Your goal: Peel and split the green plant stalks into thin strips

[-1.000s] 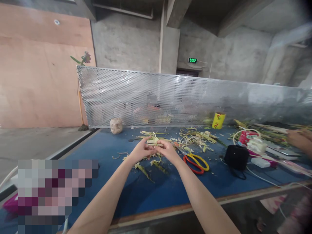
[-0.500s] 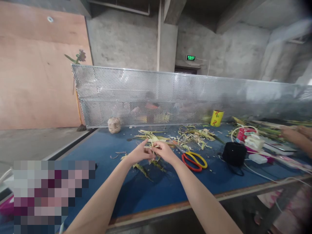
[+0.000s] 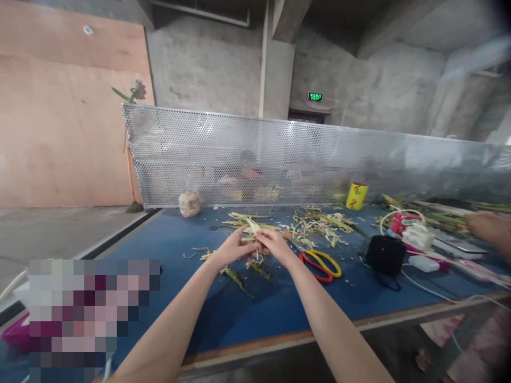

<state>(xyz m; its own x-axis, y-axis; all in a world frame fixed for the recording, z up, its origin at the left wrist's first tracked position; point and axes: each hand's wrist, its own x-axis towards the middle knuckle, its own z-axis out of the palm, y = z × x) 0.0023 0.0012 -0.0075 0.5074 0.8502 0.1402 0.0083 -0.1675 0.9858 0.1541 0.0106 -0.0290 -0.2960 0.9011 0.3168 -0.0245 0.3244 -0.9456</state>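
My left hand (image 3: 232, 249) and my right hand (image 3: 275, 244) meet over the middle of the blue table (image 3: 235, 324). Both are closed at the fingertips on a pale green leaf strip (image 3: 252, 226), which sticks up beyond them. Under and around the fingers lie more strips, and nearer me are braided-looking green pieces (image 3: 235, 281). Close to the right hand rest scissors (image 3: 319, 265) with one red and one yellow handle loop. The lower part of what the fingers grip is hidden.
Leaf scraps (image 3: 319, 223) are spread behind the scissors. A yellow can (image 3: 356, 196) and a whitish lump (image 3: 189, 204) stand by the perforated metal screen (image 3: 191, 154). On the right are a black pouch (image 3: 385, 255), cables, and another person's hand (image 3: 489, 227) by long stalks.
My hands have drawn closer together, and the left fingers have closed from a more spread pose. The whole view has shifted slightly. The scissors stay in place.
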